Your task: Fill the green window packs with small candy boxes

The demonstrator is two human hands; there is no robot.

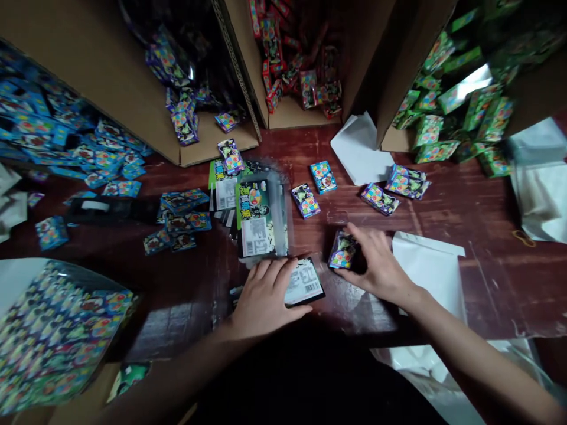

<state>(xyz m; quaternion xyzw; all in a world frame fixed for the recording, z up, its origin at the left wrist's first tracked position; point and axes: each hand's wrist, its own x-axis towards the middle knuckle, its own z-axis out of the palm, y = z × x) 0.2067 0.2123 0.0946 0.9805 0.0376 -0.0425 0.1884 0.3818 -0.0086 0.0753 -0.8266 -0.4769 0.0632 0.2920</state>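
My left hand (267, 293) lies with its fingers stretched over a black printed packet (305, 281) that has a white label and barcode; part of it is covered by the hand. My right hand (376, 262) has its thumb and fingers around a small purple box (342, 250) on the table. Beyond my hands lie a purple box (305, 200) and a blue box (323, 176). Farther right are more purple boxes (380, 198). Clear plastic pouches with green and black print (254, 206) lie stacked just past my left hand.
Cardboard cartons hold purple packs (183, 112), red packs (308, 88) and green packs (481, 112). Blue packs (66, 136) are heaped at the left. A white paper envelope (427, 265) lies beside my right forearm. A large bag of packs (66, 336) stands at lower left.
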